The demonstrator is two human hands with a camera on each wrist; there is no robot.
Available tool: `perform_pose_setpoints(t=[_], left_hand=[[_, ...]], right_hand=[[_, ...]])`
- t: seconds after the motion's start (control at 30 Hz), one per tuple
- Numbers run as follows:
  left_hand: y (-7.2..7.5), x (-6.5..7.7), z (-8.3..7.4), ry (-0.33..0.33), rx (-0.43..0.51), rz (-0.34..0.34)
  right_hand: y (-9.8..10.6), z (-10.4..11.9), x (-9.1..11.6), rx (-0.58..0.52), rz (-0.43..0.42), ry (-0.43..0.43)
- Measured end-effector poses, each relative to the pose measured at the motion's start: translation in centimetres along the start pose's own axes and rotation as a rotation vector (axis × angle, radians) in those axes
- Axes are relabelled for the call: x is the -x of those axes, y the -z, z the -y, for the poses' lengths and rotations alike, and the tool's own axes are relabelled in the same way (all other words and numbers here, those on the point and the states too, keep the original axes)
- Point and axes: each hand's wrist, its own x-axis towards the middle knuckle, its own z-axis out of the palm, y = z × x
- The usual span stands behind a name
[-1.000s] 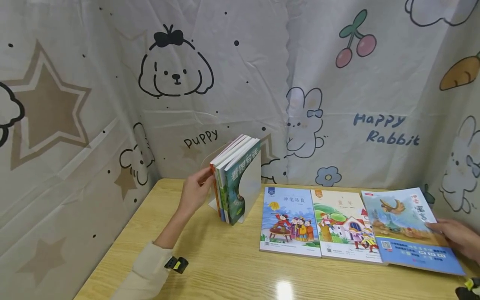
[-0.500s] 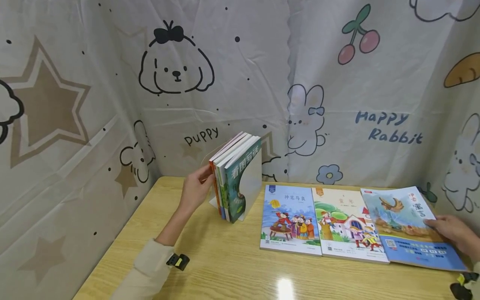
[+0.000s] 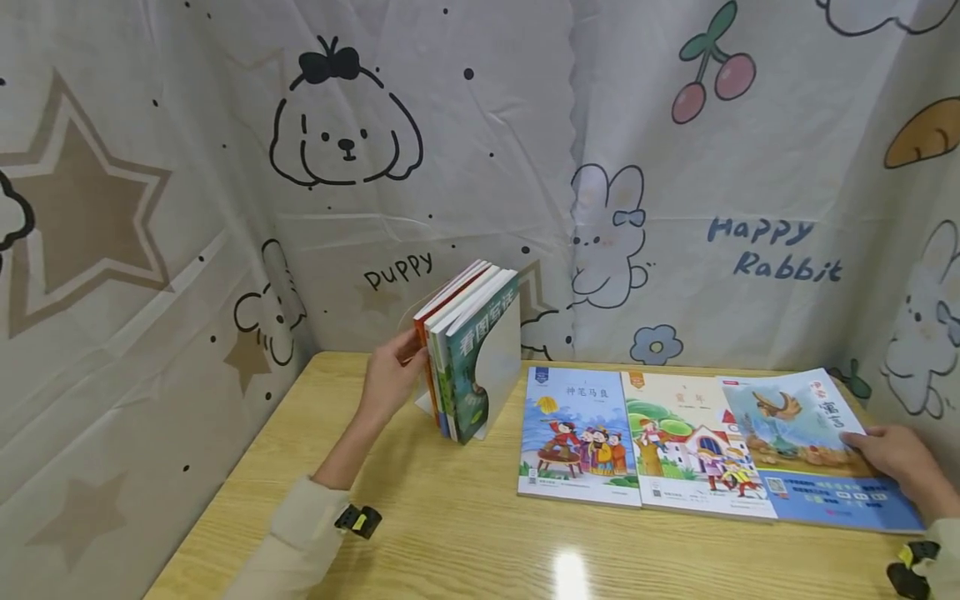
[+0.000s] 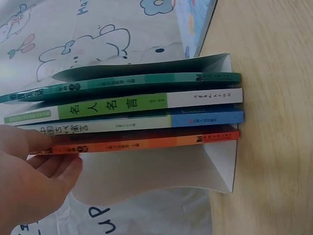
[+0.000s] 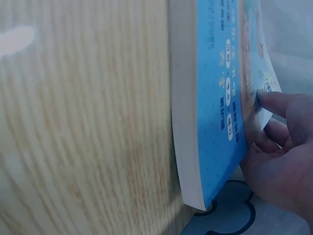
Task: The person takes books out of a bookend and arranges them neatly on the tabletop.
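In the left wrist view, my left hand pinches the orange-spined book near the top of its spine. This book stands upright with several others between the white walls of a bookend. A green book is on the right side of the row. At the right of the table, my right hand grips the outer edge of a blue picture-cover book, thumb on the cover and fingers underneath. That book lies beside a cream-covered book, slightly overlapping it in the head view.
Left of the cream book lies another light-blue book, face up. All stand or lie on a wooden table. A patterned cloth curtain rises behind and along the sides.
The book in my right hand has shifted slightly left and lies flatter against the cream book. At the standing row, more red cover shows at the top of the orange-spined book.
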Motion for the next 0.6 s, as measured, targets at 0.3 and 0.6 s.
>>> perform_pose_setpoints(t=[0.3, 0.6], left_hand=[[-0.5, 0.3, 0.6, -0.030, 0.031, -0.120], [1.1, 1.4, -1.1, -0.094, -0.025, -0.213]], right_hand=[[0.0, 1.4, 2.3, 0.129, -0.137, 0.019], [-0.3, 2.1, 4.3, 0.111, -0.199, 0.003]])
